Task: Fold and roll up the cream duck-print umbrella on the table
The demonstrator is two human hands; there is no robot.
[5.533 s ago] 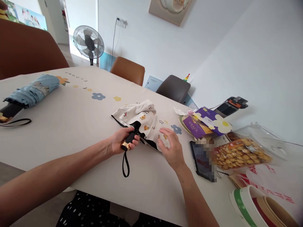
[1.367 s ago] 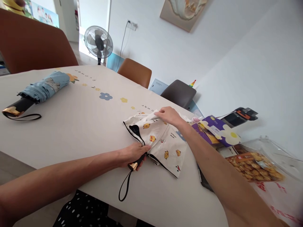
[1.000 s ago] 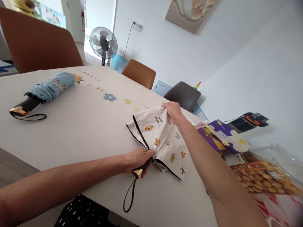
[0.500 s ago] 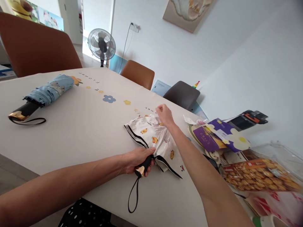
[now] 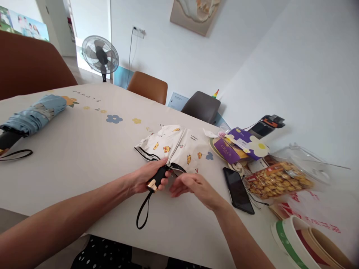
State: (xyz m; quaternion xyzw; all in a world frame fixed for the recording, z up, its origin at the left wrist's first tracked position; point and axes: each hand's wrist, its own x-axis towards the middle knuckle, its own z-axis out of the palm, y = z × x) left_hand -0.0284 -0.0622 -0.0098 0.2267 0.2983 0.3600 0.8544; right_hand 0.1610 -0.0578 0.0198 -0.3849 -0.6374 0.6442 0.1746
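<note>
A white folding umbrella (image 5: 179,145) with yellow cartoon prints and black edging lies on the table, its canopy loosely folded. Its black handle with a gold end is gripped by my left hand (image 5: 153,175), the thumb up near the canopy's rim. A black wrist strap (image 5: 143,213) hangs from the handle end. My right hand (image 5: 196,186) is at the canopy's near right edge, fingers stretched out and slightly curved; whether they touch the fabric is unclear. To the far left, a rolled light-blue umbrella (image 5: 36,114) rests on the table, its handle partly out of frame.
On the right of the table (image 5: 92,160) lie a black phone (image 5: 238,190), a purple box (image 5: 246,142), a bag of snacks (image 5: 280,179) and tape rolls (image 5: 291,243). Chairs (image 5: 148,87) and a fan (image 5: 100,56) stand beyond.
My right hand has come back from the canopy's far end to its near right edge, its fist now opened. My left hand keeps hold of the handle. The view has swung right.
</note>
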